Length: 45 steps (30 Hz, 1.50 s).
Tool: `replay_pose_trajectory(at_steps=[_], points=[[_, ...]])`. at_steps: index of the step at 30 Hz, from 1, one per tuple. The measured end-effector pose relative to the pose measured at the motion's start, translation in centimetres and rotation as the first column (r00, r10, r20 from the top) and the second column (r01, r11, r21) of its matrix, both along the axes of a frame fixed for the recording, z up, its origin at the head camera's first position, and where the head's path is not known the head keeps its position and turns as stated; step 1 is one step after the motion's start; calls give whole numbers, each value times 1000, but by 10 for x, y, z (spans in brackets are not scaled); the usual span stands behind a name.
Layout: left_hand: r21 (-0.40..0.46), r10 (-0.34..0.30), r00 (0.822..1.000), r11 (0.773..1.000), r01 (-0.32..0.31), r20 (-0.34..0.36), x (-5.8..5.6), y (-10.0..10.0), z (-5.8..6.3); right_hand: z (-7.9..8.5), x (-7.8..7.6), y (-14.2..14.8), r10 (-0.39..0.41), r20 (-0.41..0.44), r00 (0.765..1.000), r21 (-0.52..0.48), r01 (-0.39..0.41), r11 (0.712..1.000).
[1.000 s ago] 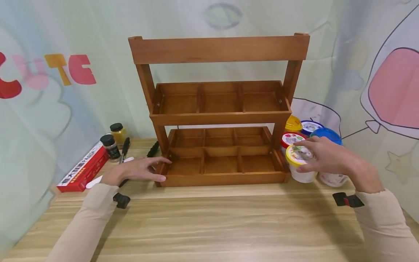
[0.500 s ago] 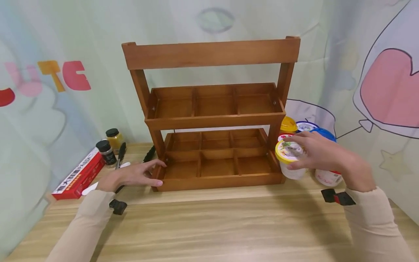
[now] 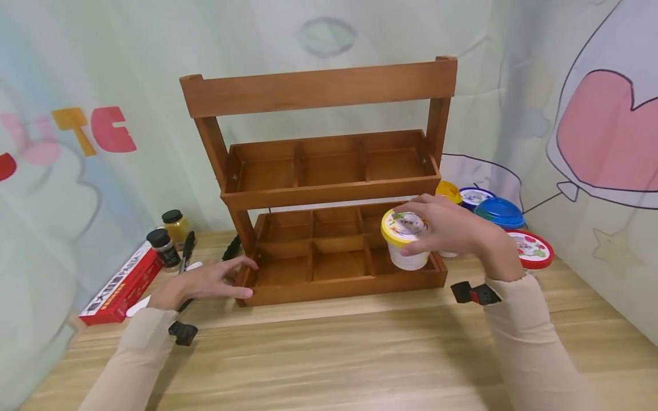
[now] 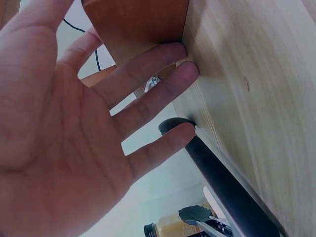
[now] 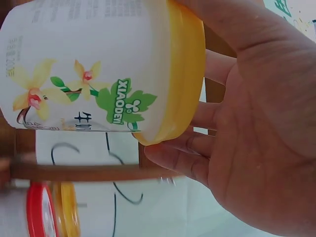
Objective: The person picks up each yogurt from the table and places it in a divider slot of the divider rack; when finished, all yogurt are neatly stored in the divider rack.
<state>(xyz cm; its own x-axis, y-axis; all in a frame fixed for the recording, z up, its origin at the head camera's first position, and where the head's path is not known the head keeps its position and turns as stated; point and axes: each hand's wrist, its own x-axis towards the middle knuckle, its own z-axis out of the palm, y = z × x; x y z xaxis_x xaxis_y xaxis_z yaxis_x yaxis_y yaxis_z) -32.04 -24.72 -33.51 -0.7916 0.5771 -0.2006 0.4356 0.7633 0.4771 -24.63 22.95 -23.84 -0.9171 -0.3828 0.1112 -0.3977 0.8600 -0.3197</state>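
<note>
In the head view, my right hand grips a white ice cream cup by its yellow lid. It holds the cup upright over the right front compartment of a brown wooden two-tier rack. Flowers and a green leaf logo mark the cup's side in the right wrist view. My left hand rests at the rack's lower left front corner, thumb by the front board. Seen from the left wrist, its fingers are spread and fairly straight against the rack's side.
Right of the rack stand tubs with red, blue, dark blue and yellow lids. On the left lie a red pasta box, two black-capped jars and black-handled utensils. A printed curtain hangs behind.
My right hand has lifted the yellow-lidded ice cream cup from the tub group and carried it left, over the rack's lower tier. My left hand stays at the rack's corner.
</note>
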Motion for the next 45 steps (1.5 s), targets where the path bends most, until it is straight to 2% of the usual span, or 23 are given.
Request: replay_pose_trajectory(at_steps=[14, 24, 29, 38, 45], points=[[3, 5, 1000, 1000, -5, 10, 3, 1, 1, 6, -23, -53, 108, 0, 994, -81, -108, 991], [26, -12, 1000, 1000, 12, -25, 1, 1, 0, 12, -31, -80, 179, 1, 984, -119, -178, 977], [22, -12, 1000, 1000, 12, -22, 1, 0, 0, 8, -37, -97, 230, -6, 973, -84, -230, 970], [-4, -2, 999, 1000, 2, -44, 1, 0, 2, -3, -44, -117, 263, -58, 963, -51, -266, 963], [-19, -1, 999, 1000, 1, -46, 1, 2, 0, -16, -45, -139, 308, -139, 941, -27, -315, 949]])
